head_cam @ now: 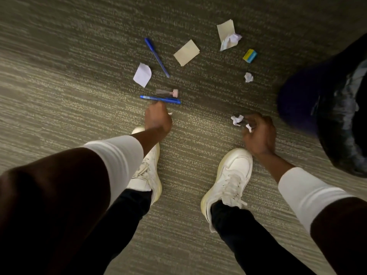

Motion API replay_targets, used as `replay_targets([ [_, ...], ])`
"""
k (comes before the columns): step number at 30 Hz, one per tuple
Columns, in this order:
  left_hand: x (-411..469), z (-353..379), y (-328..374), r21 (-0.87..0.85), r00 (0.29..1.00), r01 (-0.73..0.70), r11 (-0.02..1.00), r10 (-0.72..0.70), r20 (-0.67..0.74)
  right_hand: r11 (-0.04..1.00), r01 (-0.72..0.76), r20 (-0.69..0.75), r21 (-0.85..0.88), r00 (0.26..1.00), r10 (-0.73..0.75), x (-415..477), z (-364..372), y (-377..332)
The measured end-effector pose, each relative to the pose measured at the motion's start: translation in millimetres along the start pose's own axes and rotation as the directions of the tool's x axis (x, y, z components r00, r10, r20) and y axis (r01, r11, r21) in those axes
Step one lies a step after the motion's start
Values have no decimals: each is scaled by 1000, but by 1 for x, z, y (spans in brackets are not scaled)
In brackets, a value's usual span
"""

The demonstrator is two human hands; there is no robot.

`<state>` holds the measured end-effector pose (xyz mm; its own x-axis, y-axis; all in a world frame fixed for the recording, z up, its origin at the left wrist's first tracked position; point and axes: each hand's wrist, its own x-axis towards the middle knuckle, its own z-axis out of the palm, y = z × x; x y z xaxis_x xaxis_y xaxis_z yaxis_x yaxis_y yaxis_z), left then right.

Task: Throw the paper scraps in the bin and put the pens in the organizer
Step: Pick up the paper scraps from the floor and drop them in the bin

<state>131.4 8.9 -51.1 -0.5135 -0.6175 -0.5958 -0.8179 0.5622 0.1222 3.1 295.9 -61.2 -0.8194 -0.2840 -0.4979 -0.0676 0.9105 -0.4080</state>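
the person stoops over the carpet (59,86), feet planted apart so both arms can drop between the litter. the left hand (157,119) is curled into a loose fist just near of the near blue pen (160,100), knuckles down; a white fleck shows at its right edge, so it may already enclose a scrap, but i cannot tell whether the fingers are truly clamped on anything. the right hand (259,132) hovers low with fingers bent, a small paper bit (248,128) pinched at the fingertips and a crumpled scrap (237,120) lying just left of them, apparently the next one to gather.

the bin (325,116), dark with a bag liner, stands at the right edge, close to the right hand, which is probably why that hand collects the scraps. more paper lies farther off: a white piece (142,75) at left, a tan sheet (186,52) in the middle, a tan and white crumple (228,35) far right, and a small ball (248,77). a second blue pen (156,57) lies slantwise beyond, and a pink-capped item (167,92) rests just far of the near pen. a yellow-and-teal block (250,55) sits near the bin. no organizer is in view.
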Motion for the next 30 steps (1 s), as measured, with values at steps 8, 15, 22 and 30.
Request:
replay_targets([
  [8,0,-21,-4,-110,990,-82,990,68,-123,941,187,201,-281,971,-133,17,16,-51],
  [15,20,-47,21,-203,967,-226,953,194,-166,977,101,78,-185,993,-88,26,3,-66],
  [22,62,-60,56,-62,950,-305,950,299,-88,993,-100,-164,55,981,108,72,-12,-85],
  [30,120,-64,76,94,922,-383,919,386,-14,986,-157,-161,52,973,164,116,-4,-91],
])
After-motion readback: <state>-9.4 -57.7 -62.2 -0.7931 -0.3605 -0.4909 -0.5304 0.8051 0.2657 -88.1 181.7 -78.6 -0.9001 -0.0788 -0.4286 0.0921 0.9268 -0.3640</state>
